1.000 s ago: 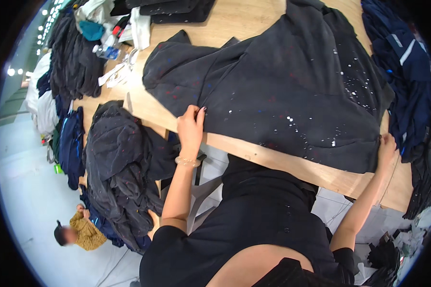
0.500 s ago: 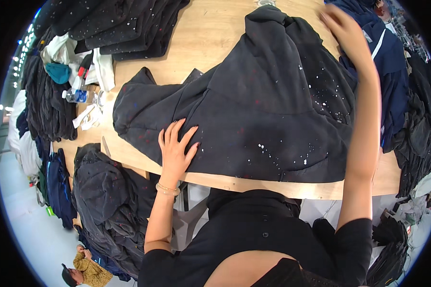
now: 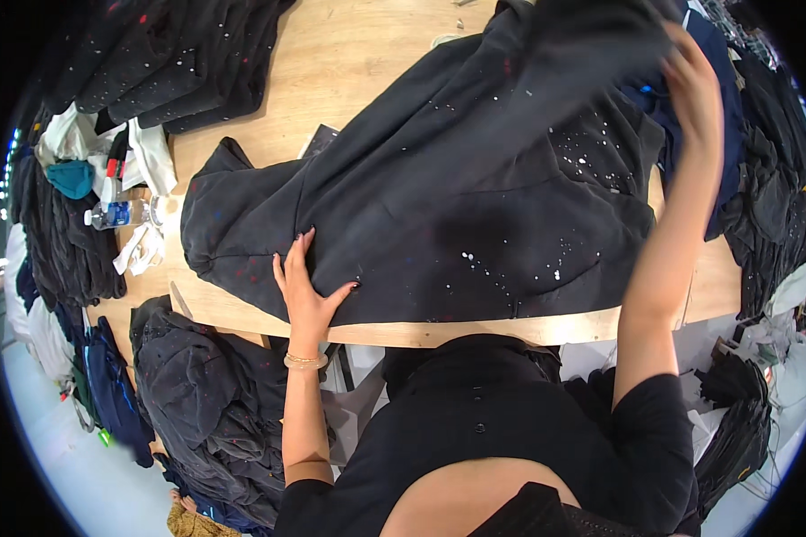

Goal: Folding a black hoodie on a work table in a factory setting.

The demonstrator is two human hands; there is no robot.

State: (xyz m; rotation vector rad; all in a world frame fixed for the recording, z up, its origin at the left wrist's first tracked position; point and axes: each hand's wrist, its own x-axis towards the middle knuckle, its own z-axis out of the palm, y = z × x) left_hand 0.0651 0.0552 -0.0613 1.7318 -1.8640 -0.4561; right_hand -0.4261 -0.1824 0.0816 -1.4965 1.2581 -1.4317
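Your left hand (image 3: 306, 291) lay flat, fingers spread, pressing near edge of black paint-speckled sweatshirt (image 3: 457, 197), gripping nothing. Sweatshirt was spread across wooden table (image 3: 331, 63). Your right hand (image 3: 697, 85) was raised at sweatshirt's far right, closed on lifted fold of its fabric. Stack of dark garments (image 3: 175, 58) sat on table beyond sweatshirt's left sleeve. Plastic bottle (image 3: 116, 215) lay left of sleeve.
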